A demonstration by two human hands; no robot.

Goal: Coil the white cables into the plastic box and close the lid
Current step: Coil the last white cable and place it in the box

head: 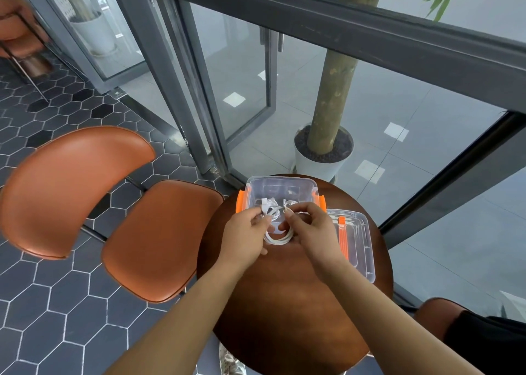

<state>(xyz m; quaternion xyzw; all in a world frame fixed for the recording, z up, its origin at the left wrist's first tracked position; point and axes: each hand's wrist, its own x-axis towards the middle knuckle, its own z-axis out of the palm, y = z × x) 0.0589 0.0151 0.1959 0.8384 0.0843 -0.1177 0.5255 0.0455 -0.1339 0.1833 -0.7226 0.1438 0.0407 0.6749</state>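
Note:
A clear plastic box [280, 183] with orange side clips stands open at the far edge of a small round wooden table [284, 303]. Its clear lid [360, 249], with an orange handle, lies flat to the box's right. Both hands hold a coiled white cable [280, 240] just in front of the box's near rim. My left hand [246, 232] pinches the coil's left side near a white plug. My right hand [308, 228] grips its right side. White cable ends show at the box's near wall; whether they lie inside I cannot tell.
An orange leather chair [159, 238] stands left of the table. Glass doors with dark metal frames rise behind. A potted tree in a white pot [318, 165] sits just beyond the table. Dark hexagon floor tiles lie to the left.

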